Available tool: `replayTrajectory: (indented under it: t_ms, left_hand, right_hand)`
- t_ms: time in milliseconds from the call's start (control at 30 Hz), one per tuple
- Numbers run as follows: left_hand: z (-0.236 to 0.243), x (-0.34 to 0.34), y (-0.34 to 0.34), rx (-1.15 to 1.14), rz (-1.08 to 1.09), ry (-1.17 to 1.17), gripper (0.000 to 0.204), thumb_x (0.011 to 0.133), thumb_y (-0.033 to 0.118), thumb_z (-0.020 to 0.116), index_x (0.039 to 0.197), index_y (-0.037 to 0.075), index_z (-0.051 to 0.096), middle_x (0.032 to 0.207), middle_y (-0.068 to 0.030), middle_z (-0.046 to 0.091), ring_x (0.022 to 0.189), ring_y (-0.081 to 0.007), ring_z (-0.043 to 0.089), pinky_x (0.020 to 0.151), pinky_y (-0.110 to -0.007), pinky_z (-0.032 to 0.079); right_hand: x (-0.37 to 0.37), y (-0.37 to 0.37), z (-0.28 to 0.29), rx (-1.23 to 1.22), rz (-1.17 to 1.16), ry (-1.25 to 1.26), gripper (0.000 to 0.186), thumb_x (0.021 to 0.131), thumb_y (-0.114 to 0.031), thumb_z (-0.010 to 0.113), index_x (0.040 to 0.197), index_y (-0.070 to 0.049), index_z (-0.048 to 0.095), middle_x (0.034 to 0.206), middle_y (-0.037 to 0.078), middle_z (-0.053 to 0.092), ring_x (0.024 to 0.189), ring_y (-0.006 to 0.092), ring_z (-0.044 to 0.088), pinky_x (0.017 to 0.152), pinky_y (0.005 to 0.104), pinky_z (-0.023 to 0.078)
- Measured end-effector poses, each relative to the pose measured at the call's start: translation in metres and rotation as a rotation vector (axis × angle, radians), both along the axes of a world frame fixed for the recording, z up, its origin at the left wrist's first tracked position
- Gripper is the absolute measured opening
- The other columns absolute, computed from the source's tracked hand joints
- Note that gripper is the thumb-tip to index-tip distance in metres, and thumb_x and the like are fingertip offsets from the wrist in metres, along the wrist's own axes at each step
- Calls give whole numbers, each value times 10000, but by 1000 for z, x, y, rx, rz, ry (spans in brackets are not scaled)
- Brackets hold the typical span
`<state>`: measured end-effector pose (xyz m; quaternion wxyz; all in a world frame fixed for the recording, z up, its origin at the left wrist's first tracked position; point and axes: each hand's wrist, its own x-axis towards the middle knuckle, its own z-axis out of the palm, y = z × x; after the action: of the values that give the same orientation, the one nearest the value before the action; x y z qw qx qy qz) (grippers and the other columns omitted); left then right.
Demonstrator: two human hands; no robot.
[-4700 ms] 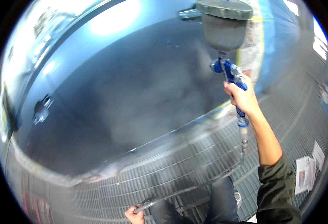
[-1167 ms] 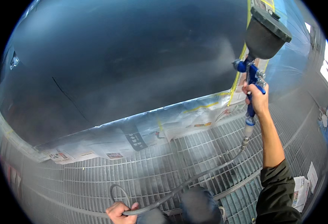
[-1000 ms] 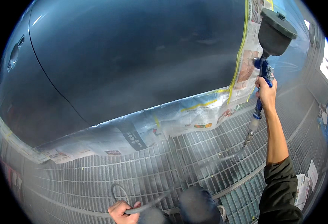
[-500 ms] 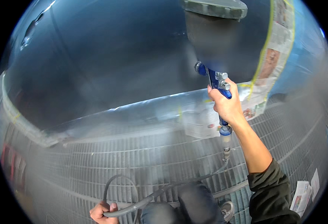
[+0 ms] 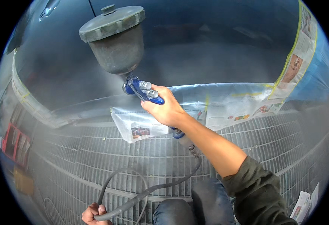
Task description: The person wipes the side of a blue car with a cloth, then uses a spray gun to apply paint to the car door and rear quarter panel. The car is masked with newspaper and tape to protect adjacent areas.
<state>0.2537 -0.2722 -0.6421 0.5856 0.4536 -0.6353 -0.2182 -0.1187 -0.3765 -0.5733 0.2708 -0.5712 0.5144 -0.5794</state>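
My right hand (image 5: 164, 107) is wrapped round the handle of a blue paint spray gun (image 5: 137, 87). A grey lidded cup (image 5: 117, 52) sits on top of the gun, tilted a little. In front of the gun stands a dark, glossy car body panel (image 5: 217, 56), its lower and right edges masked. From the gun's base a grey air hose (image 5: 149, 191) runs down and left to my left hand (image 5: 95, 214), whose fingers close round it. A loop of the hose rises above that hand. Whether my finger presses the trigger is hidden.
Masking newspaper (image 5: 243, 112) and yellow tape border the panel, with blue plastic sheeting (image 5: 322, 75) beyond at the right. Underfoot lies a metal floor grating (image 5: 97, 150). A red rack (image 5: 16, 144) and a brown box (image 5: 23, 182) stand at the left, loose paper (image 5: 301, 204) at lower right.
My right hand has swept the spray gun left across the panel, the hose trailing with it. My left hand has shifted slightly left, still holding the hose. The mist over the panel looks thinner.
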Motion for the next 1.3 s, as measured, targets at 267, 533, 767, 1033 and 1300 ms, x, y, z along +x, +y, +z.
replayTrajectory:
  t_ms: [267,533,767,1033,1300]
  left_hand:
    - [-3,-52,2,-82,-151,-111,470,770,105,708,572,91,282,507,22,316,501,-78,261,480,-276,164]
    - [-4,-141,19,-163,-385,-282,508,711,178,770,539,71,305,463,0,303,429,-107,263,441,-293,170]
    - [19,-196,48,-43,-641,-454,364,681,32,768,584,43,418,532,-57,400,486,-147,384,466,-303,312]
    - [-12,-208,51,-127,-540,-460,516,681,181,785,528,62,306,462,-16,291,427,-127,271,440,-306,174]
    - [-5,-166,30,-169,-450,-394,511,664,201,789,523,67,317,471,-25,285,438,-140,269,451,-317,179]
  right_hand:
    - [-74,84,-14,-106,-330,-64,533,790,-64,558,1322,-41,532,718,-13,553,605,61,482,551,242,415]
    - [-186,201,-17,34,-675,-161,87,734,-58,561,789,-12,612,643,7,533,487,66,448,411,221,351]
    - [-271,290,-20,-77,-846,-157,49,757,-75,603,774,-30,592,618,12,532,448,76,454,407,231,355]
    - [-320,320,-41,-234,-1423,274,137,766,-70,560,883,1,563,676,21,529,581,122,476,559,298,405]
    - [-238,237,-73,0,-964,-192,71,760,-60,549,789,-11,593,644,14,523,473,87,451,404,242,358]
